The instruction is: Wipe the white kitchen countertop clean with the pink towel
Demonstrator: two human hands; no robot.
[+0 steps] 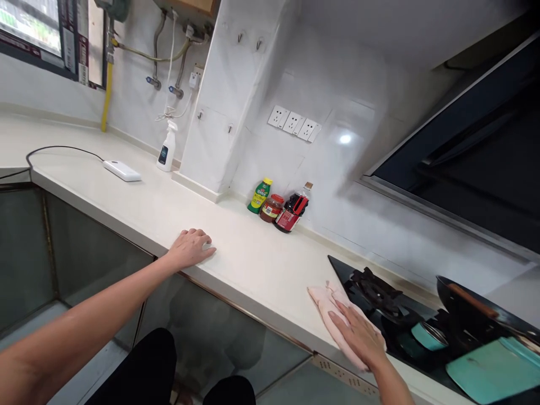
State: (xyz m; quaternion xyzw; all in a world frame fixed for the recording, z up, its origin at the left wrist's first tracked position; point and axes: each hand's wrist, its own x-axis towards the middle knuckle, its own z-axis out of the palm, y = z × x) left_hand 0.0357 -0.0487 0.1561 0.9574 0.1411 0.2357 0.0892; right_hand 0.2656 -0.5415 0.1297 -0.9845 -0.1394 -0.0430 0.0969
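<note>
My left hand (190,247) rests palm down on the front edge of the pale countertop (253,264), fingers together, holding nothing. My right hand (358,337) lies flat on a pale pink cloth (327,306), pressing it onto the counter where it meets the left edge of the black gas hob (358,267). The cloth is folded long and runs along the hob's left edge. Part of it is hidden under my hand.
A green bottle (260,196), a red jar (272,208) and a dark sauce bottle (292,212) stand against the wall. A spray bottle (167,147) and a white power strip (121,170) lie farther left. A burner (377,292), a dark wok (468,309) and teal lids (489,368) occupy the hob.
</note>
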